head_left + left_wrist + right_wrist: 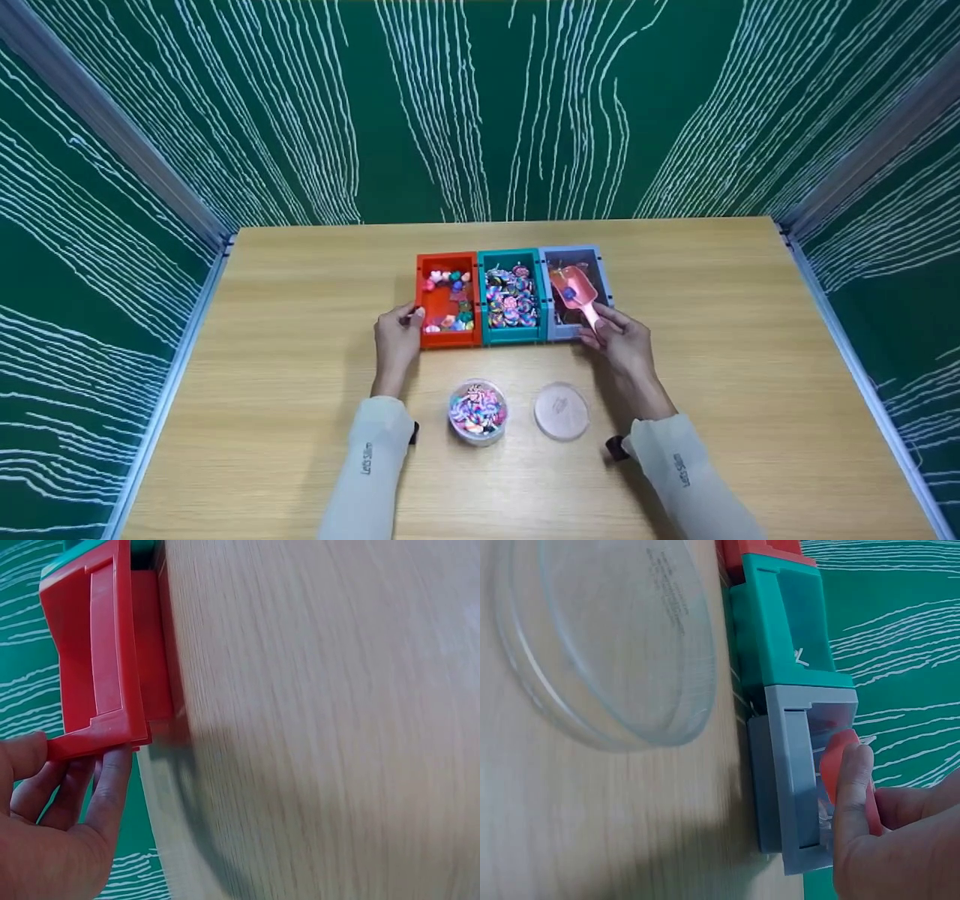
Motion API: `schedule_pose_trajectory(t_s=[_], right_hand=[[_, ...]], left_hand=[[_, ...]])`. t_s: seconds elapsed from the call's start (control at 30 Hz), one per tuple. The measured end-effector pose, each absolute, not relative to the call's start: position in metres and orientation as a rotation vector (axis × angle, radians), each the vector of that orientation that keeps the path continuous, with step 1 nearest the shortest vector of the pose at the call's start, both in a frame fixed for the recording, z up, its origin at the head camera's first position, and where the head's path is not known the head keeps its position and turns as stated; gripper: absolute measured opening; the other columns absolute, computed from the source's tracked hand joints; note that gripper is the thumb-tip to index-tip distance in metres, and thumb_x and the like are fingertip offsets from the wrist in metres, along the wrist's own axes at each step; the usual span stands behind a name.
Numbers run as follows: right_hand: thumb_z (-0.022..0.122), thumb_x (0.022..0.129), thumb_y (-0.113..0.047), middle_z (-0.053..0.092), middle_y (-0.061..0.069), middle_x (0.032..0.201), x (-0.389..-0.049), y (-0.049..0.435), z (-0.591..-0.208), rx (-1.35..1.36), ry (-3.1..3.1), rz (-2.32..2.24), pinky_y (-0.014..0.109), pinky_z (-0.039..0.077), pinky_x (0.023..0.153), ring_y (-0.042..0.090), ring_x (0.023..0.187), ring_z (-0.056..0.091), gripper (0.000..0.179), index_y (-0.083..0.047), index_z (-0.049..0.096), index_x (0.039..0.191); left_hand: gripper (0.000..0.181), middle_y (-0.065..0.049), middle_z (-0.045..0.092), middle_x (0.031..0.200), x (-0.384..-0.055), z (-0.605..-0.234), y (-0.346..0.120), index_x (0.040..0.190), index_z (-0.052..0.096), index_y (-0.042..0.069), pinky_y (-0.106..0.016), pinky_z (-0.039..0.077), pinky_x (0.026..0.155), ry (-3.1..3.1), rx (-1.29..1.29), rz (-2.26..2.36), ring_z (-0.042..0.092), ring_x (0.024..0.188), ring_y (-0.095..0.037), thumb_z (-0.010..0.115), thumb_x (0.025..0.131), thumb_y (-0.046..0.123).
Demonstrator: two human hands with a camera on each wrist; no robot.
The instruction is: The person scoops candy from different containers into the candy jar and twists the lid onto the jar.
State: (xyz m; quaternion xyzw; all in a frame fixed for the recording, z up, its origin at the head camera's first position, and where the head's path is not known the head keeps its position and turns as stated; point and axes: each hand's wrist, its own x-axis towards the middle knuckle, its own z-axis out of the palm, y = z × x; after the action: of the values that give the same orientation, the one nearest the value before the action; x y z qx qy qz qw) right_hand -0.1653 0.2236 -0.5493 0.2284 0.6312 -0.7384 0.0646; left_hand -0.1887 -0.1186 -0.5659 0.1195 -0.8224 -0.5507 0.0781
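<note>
A pink scoop [582, 280] is gripped by its handle in my right hand [628, 351]. It is tilted over the grey bin [799, 772], with a small dark blue piece in its bowl. My left hand [397, 341] holds the left side wall of the red bin [450, 340], thumb on the rim and fingers underneath in the left wrist view [71, 832]. Small colourful charms lie in the red bin. Between these two stands the teal bin [513, 335], with many swirl lollipop charms inside. The grey bin's contents are partly hidden by the scoop.
Nearer the person, a clear round tub [478, 442] full of colourful candy-like pieces stands on the wooden table [300, 300]. Its clear lid [562, 411] lies to the right. Green walls [420, 112] with white lines enclose the table's back and sides.
</note>
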Motion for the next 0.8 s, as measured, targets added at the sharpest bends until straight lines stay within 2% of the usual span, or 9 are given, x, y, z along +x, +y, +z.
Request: schedule_pose_trajectory(t_s=[0.43,0.53,0.67,0.73,0.8], right_hand=[[0.045,0.112,-0.003,0.05,0.024,0.152,-0.147,0.234,-0.536,0.646,1.905,-2.172,0.025,0.06,0.091,0.01,0.092,0.075,0.045,-0.002,0.048,0.157],[0.046,0.112,-0.002,0.056,0.021,0.143,-0.144,0.235,-0.533,0.63,1.915,-2.167,0.025,0.061,0.09,0.01,0.09,0.076,0.044,-0.001,0.049,0.156],[0.047,0.111,-0.002,0.071,0.014,0.122,-0.139,0.238,-0.529,0.622,1.909,-2.17,0.025,0.061,0.087,0.01,0.085,0.076,0.044,0.001,0.049,0.155],[0.047,0.111,-0.003,0.075,0.011,0.114,-0.137,0.24,-0.527,0.624,1.898,-2.165,0.024,0.062,0.086,0.011,0.085,0.076,0.045,0.001,0.049,0.156],[0.047,0.112,-0.004,0.077,0.009,0.113,-0.134,0.242,-0.525,0.628,1.885,-2.15,0.025,0.061,0.087,0.012,0.087,0.077,0.045,-0.001,0.048,0.157]], left_hand=[[0.028,-0.025,0.075,0.116,-0.189,-0.569,-0.123,0.124,0.072,-0.009,-0.05,0.059,0.097,-2.456,0.335,-1.696,0.073,0.107,-0.039,0.066,0.102,0.006],[0.033,-0.025,0.074,0.119,-0.188,-0.571,-0.125,0.13,0.069,-0.01,-0.048,0.059,0.098,-2.46,0.297,-1.692,0.073,0.108,-0.039,0.065,0.102,0.007],[0.037,-0.024,0.071,0.125,-0.182,-0.568,-0.128,0.136,0.065,-0.008,-0.048,0.057,0.1,-2.433,0.265,-1.698,0.072,0.109,-0.039,0.066,0.102,0.008],[0.036,-0.024,0.069,0.126,-0.176,-0.564,-0.129,0.135,0.066,-0.008,-0.049,0.057,0.099,-2.41,0.248,-1.685,0.07,0.108,-0.038,0.067,0.102,0.008],[0.034,-0.021,0.068,0.125,-0.171,-0.559,-0.128,0.133,0.068,-0.006,-0.049,0.057,0.097,-2.415,0.23,-1.64,0.069,0.107,-0.035,0.068,0.102,0.009]])
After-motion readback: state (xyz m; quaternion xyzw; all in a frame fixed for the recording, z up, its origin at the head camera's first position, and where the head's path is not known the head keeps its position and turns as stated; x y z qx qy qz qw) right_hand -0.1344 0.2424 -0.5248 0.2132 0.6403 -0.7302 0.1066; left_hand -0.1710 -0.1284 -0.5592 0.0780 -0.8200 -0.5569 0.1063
